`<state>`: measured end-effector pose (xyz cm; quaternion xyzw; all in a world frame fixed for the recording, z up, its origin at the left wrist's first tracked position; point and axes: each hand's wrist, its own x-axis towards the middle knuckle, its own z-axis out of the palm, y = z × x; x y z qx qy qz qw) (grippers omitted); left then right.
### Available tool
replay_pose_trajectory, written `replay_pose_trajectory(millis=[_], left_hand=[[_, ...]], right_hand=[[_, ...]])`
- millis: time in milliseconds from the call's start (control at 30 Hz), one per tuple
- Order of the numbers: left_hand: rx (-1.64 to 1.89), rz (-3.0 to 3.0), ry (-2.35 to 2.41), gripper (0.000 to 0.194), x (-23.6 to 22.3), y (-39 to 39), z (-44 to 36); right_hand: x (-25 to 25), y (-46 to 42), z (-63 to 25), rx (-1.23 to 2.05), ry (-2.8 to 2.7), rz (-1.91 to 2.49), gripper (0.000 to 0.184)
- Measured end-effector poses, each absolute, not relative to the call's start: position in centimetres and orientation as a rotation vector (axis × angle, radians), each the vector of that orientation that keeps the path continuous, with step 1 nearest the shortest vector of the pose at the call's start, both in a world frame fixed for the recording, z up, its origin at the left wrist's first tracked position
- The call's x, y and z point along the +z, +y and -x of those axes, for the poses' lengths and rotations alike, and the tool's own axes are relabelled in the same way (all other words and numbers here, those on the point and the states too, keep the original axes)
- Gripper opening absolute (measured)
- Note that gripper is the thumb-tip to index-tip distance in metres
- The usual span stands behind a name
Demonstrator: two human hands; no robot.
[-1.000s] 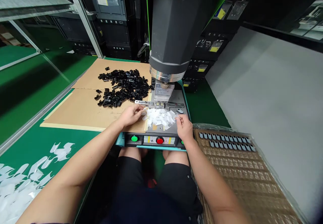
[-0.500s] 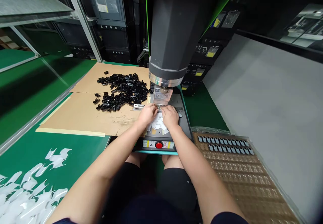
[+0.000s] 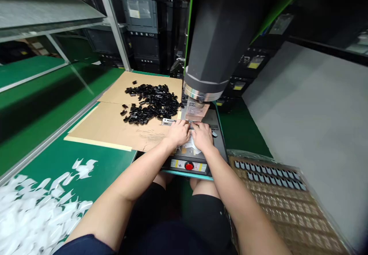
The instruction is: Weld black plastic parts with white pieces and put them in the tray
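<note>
Both hands meet at a metal fixture [image 3: 167,122] under the machine's metal-ringed head [image 3: 202,94] and its clear labelled plate [image 3: 197,110]. My left hand [image 3: 179,133] has its fingers curled together at the fixture. From the other side, my right hand [image 3: 202,136] presses its bent fingers to the same spot. Whatever lies between the fingertips is too small and covered to make out. White cut pieces [image 3: 189,144] lie on the machine base below the hands. A small grey-blue piece [image 3: 214,134] rests just right of my right hand.
Black plastic parts [image 3: 155,103] are heaped on cardboard [image 3: 103,126] at left. White pieces [image 3: 37,209] cover the green table's near corner. A red button [image 3: 189,166] faces me on the base. At right lies a compartment tray [image 3: 276,197] with two rows of grey-blue pieces.
The whole view has shifted, so the machine and hands sit further right. My hands stay at the fixture, fingers slightly more curled, covering more of the white pieces.
</note>
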<state>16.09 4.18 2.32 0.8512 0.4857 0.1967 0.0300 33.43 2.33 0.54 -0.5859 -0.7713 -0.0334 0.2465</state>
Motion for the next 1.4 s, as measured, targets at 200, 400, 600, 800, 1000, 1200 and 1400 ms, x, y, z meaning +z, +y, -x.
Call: replay_pose_trajectory(millis=[200,400,600,800,1000,1200,1400], left_hand=[[0.781,-2.382,1.796,0.039,3.1,4.7,-3.8],[0.607,-2.201,2.094,0.061,1.4,6.7,10.4],[0.364,-2.361,1.972,0.063,0.6,8.6,11.9],[0.295,-2.285,2.013,0.067,0.7,8.8,11.3],[0.396,-2.311,1.906,0.066,0.3,8.0,10.7],[0.498,-2.3,1.907,0.046,0.5,7.8,10.5],[0.778,-2.311,1.854,0.039,0.8,5.3,9.4]], right_hand=[[-1.0,-0.9,-36.7,-0.163,-1.922,1.432,0.038],[-3.1,-2.6,-38.1,-0.205,-1.788,1.424,0.03],[-3.4,-2.2,-38.0,-0.207,-1.77,1.433,0.023],[-3.3,-2.6,-38.0,-0.209,-1.764,1.441,0.02],[-3.2,-2.8,-37.9,-0.211,-1.76,1.452,0.02],[-3.3,-2.9,-38.0,-0.224,-1.75,1.448,0.018],[-3.3,-2.8,-38.0,-0.214,-1.754,1.445,0.017]])
